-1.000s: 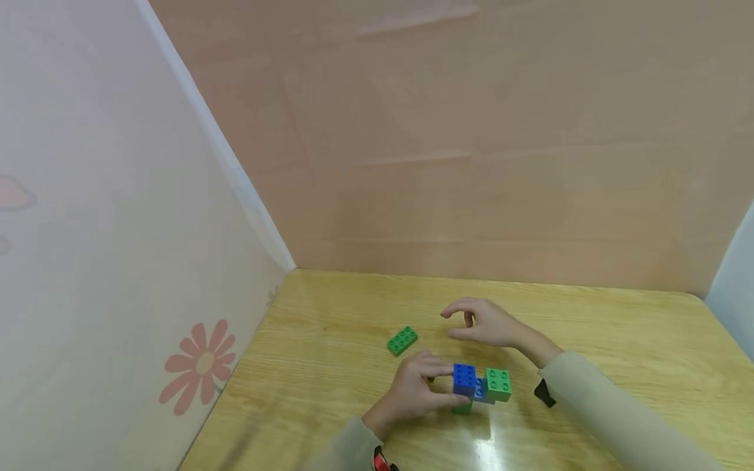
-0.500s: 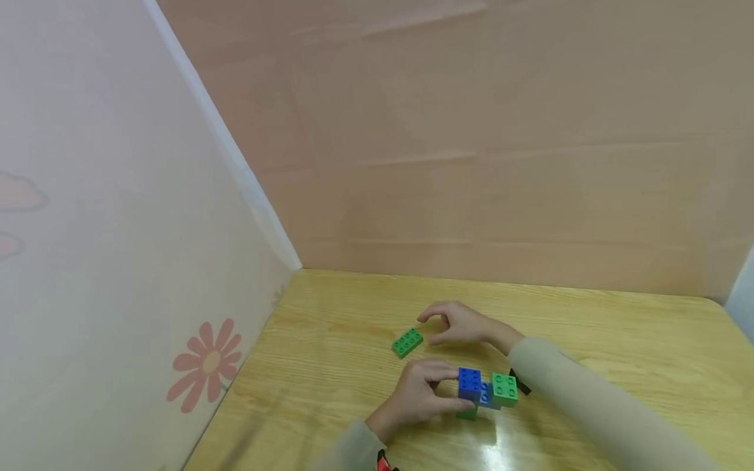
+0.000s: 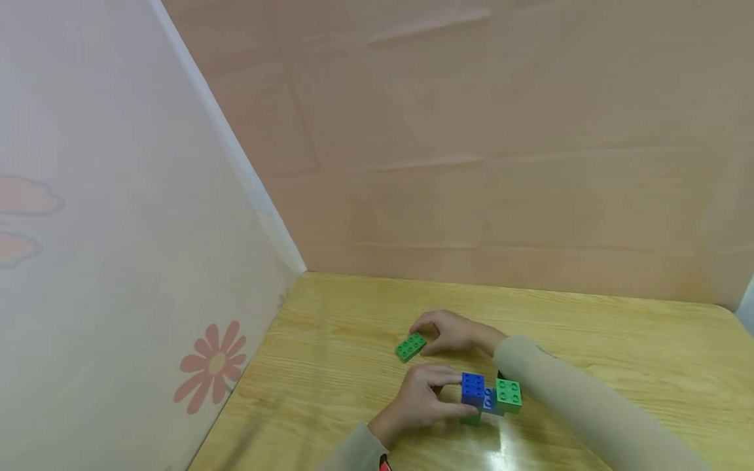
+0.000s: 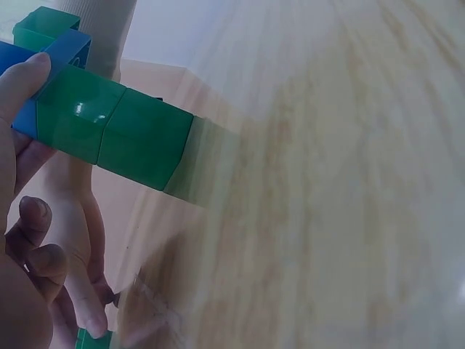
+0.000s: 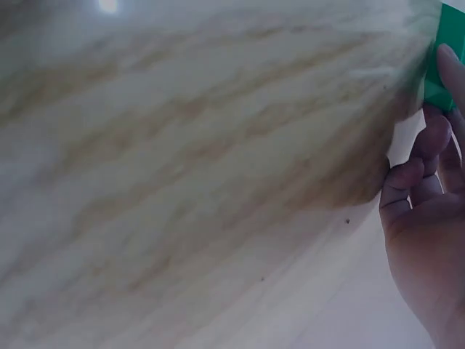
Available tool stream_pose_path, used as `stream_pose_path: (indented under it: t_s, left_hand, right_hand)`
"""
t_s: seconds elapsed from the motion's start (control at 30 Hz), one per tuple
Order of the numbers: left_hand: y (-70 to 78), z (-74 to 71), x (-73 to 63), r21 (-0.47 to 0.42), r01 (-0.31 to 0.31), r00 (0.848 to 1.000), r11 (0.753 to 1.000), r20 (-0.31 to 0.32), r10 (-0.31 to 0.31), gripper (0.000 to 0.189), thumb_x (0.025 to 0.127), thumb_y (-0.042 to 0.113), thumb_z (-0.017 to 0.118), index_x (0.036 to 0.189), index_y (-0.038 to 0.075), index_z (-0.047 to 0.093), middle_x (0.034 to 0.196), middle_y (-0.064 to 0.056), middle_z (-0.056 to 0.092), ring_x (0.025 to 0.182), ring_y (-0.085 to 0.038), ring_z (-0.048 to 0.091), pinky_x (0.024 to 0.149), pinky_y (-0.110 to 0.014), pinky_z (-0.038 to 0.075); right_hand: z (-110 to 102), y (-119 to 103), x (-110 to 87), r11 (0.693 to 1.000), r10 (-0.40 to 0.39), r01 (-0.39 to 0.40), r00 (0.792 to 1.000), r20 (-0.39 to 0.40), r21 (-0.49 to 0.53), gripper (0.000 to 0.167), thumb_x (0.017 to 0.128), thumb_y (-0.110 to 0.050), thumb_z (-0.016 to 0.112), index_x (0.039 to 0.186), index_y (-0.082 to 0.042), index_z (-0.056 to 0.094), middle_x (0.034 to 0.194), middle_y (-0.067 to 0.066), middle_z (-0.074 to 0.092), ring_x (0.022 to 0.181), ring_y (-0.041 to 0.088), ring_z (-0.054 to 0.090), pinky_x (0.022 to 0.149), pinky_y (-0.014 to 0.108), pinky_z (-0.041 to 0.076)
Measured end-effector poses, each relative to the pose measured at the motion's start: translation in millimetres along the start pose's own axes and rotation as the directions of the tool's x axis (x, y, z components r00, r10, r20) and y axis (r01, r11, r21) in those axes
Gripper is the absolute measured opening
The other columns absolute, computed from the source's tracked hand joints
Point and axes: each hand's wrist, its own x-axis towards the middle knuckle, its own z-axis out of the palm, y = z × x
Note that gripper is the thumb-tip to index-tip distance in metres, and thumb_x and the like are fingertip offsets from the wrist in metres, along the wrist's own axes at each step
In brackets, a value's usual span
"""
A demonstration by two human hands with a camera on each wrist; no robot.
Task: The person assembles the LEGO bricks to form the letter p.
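Note:
My left hand (image 3: 419, 400) holds an upright stack of toy building bricks, thumb and fingers on either side of a dark blue brick (image 3: 473, 388). Below it a lighter blue brick (image 3: 489, 401) juts out to the right, carrying a bright green brick (image 3: 508, 395). In the left wrist view, green bricks (image 4: 115, 126) form the stack's lower part and reach the table. Beyond the stack, my right hand (image 3: 452, 332) pinches the right end of a flat green eight-stud brick (image 3: 408, 348) on the table. The thumb (image 5: 452, 69) lies against that brick in the right wrist view.
The wooden table (image 3: 330, 366) meets a brown paper-like backdrop (image 3: 424, 196) at the back. On the left rises a pale wall (image 3: 118, 196) with a pink flower print (image 3: 215, 366). A red-and-black wristband (image 3: 384, 464) shows at my left sleeve.
My right hand has moved left to the flat green brick, and its thumb and fingers have closed on it. The left hand keeps its grip on the stack. The head view has shifted slightly.

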Motion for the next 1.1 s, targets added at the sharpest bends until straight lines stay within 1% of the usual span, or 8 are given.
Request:
stream_pose_path:
  t_s: [0.2,0.4,0.47,0.53,0.6,0.73,0.83,1.1]
  left_hand:
    - [0.3,0.1,0.5,0.01,-0.011,1.0,1.0,-0.003,0.011,0.036,0.08,0.011,0.091,0.114,0.007,0.079,0.106,0.005,0.077,0.058,0.003,0.037,0.051,-0.013,0.034]
    - [-1.8,0.0,-1.1,0.003,-0.008,1.0,1.0,-0.007,0.009,0.035,0.081,0.011,0.091,0.114,0.007,0.079,0.103,0.006,0.077,0.057,0.004,0.034,0.05,-0.013,0.031]
    - [-2.9,-0.2,-1.7,0.007,-0.011,1.0,1.0,-0.01,0.011,0.035,0.081,0.011,0.091,0.114,0.008,0.08,0.102,0.006,0.077,0.056,0.004,0.034,0.049,-0.013,0.031]
    - [-3.7,-0.5,-2.3,0.008,-0.015,1.0,1.0,-0.011,0.015,0.036,0.081,0.012,0.091,0.114,0.008,0.079,0.102,0.006,0.077,0.056,0.004,0.034,0.05,-0.013,0.031]
    - [-3.8,-1.0,-2.9,0.007,-0.018,1.0,1.0,-0.011,0.018,0.036,0.081,0.012,0.091,0.115,0.007,0.079,0.102,0.006,0.077,0.056,0.003,0.035,0.05,-0.013,0.033]
    - [-3.9,-1.1,-4.1,0.002,-0.015,1.0,1.0,-0.006,0.015,0.038,0.081,0.011,0.091,0.116,0.006,0.079,0.104,0.005,0.077,0.057,0.004,0.037,0.051,-0.013,0.035]
    - [-4.3,-1.0,-4.7,-0.003,-0.003,1.0,1.0,-0.006,0.003,0.039,0.081,0.012,0.091,0.117,0.006,0.078,0.105,0.006,0.077,0.057,0.004,0.037,0.051,-0.013,0.034]
    - [-6.2,-0.7,-5.8,-0.013,0.027,1.0,1.0,-0.003,-0.027,0.039,0.081,0.012,0.091,0.118,0.007,0.078,0.103,0.006,0.077,0.055,0.0,0.035,0.049,-0.013,0.031]
  right_hand:
    - [2,1,-2.9,1.0,0.022,-0.022,0.999,-0.044,-0.001,0.036,0.09,-0.029,0.085,0.123,-0.025,0.073,0.12,-0.015,0.066,0.114,0.017,0.06,0.1,0.048,0.048]
    - [-2,-2,-11.6,0.995,0.093,-0.091,0.99,-0.104,0.026,0.036,0.09,-0.035,0.084,0.122,-0.025,0.072,0.127,-0.01,0.067,0.131,0.028,0.055,0.108,0.06,0.041]
    - [-6,-4,-15.0,0.995,0.103,-0.103,0.987,-0.124,0.009,0.036,0.09,-0.037,0.083,0.123,-0.026,0.072,0.128,-0.008,0.067,0.13,0.026,0.055,0.107,0.059,0.042]
    - [-10,-7,-18.5,0.995,0.097,-0.101,0.985,-0.143,-0.017,0.037,0.091,-0.038,0.082,0.123,-0.025,0.072,0.128,-0.007,0.067,0.117,0.023,0.061,0.099,0.053,0.048]
    - [-14,-9,-22.2,0.994,0.094,-0.101,0.983,-0.156,-0.04,0.037,0.091,-0.04,0.081,0.124,-0.025,0.071,0.125,-0.007,0.067,0.093,0.017,0.064,0.085,0.043,0.053]
    - [-21,-12,-30.9,0.991,0.113,-0.123,0.978,-0.175,-0.047,0.04,0.092,-0.044,0.08,0.126,-0.025,0.07,0.121,-0.009,0.066,0.055,0.009,0.047,0.059,0.031,0.047]
    - [-25,-14,-38.3,0.992,0.105,-0.116,0.975,-0.198,-0.043,0.041,0.092,-0.044,0.08,0.126,-0.023,0.07,0.119,-0.009,0.067,0.051,0.006,0.042,0.054,0.028,0.043]
    - [-36,-31,-57.5,0.996,0.051,-0.07,0.959,-0.28,-0.059,0.039,0.092,-0.041,0.08,0.124,-0.02,0.071,0.111,-0.008,0.067,0.054,0.006,0.039,0.054,0.028,0.04]
